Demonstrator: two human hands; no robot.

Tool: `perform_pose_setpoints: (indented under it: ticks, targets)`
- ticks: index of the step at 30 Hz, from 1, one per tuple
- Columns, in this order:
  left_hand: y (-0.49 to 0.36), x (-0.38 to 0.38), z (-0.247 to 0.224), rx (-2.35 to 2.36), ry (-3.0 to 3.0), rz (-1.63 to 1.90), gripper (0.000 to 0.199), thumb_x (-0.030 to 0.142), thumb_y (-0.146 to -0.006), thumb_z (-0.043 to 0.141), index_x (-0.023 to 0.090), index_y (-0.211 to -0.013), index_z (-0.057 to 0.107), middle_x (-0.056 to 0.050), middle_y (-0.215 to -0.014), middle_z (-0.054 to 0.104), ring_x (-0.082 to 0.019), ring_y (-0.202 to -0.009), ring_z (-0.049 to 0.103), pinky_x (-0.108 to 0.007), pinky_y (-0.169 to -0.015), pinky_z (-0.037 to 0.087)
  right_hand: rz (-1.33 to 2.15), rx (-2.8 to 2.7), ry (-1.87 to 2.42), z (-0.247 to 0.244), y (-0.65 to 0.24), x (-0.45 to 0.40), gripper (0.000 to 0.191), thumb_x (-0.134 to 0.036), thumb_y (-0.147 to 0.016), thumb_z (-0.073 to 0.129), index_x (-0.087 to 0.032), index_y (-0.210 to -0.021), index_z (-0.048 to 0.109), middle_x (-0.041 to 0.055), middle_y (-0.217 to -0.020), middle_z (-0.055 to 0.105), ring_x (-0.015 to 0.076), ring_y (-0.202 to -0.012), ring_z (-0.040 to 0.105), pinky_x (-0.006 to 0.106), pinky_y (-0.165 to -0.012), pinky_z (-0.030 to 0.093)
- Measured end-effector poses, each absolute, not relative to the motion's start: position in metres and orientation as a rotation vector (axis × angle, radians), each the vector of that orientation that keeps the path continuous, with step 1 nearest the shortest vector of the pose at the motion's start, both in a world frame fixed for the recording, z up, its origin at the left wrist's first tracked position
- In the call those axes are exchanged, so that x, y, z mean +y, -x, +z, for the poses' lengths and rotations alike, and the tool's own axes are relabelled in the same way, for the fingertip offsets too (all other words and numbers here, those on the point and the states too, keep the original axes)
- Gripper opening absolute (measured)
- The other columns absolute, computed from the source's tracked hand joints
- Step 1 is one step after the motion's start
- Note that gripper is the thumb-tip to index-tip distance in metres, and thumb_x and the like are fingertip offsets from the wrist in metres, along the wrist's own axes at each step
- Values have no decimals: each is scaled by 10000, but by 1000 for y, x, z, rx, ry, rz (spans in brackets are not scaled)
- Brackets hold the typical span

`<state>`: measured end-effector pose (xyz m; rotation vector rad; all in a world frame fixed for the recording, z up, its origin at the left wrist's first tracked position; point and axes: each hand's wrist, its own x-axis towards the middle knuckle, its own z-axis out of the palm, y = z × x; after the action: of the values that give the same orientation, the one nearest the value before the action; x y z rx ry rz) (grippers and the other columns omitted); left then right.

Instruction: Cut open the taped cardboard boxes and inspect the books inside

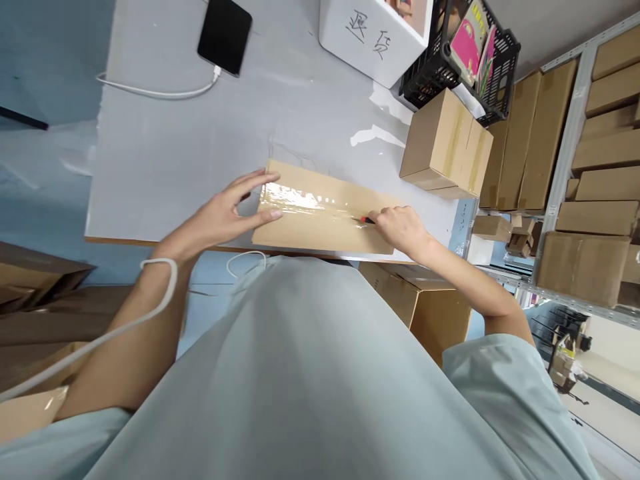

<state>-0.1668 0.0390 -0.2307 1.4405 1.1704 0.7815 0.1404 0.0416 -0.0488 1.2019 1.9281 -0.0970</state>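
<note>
A long cardboard box [310, 230] lies at the front edge of the table, with shiny clear tape along its top. My left hand [240, 207] grips its left end, thumb on the top and fingers at the far corner. Closed over the right half of the box, my right hand [400, 229] holds a small utility knife [369, 220]. Only the knife's red and black tip end shows, close to the taped seam; the rest is hidden in the fist. Whether the blade is in the cardboard I cannot tell.
A black phone [225, 35] with a white cable lies at the back left. At the back right stand a white bin [373, 40], a black crate [505, 73] and a closed carton [440, 143]. An open carton [435, 313] is below the table; shelves [553, 167] of boxes stand right.
</note>
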Motion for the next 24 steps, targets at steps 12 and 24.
perform_pose_setpoints:
  ticks: [12,24]
  targets:
    - [139,19,-223,1613,-1195,768,1373,1037,-574,878,293,-1701,631,-25,-1732,646,-375,-1626,568,-528,-1416,419,-227,1957,-1248,-52,-289,32,440,-376,-1276,370,-208,-1428,747,175,-1155,856,272,-925,806,335,-729,373]
    - [152,9,-229,1991,-1146,905,1147,900,-850,692,140,-1703,595,-31,-1766,614,-333,-1646,559,-548,-1464,371,-1112,2155,-2466,-266,-370,-6,681,-699,-1215,172,-212,-1327,635,108,-1051,845,199,-845,808,293,-828,620]
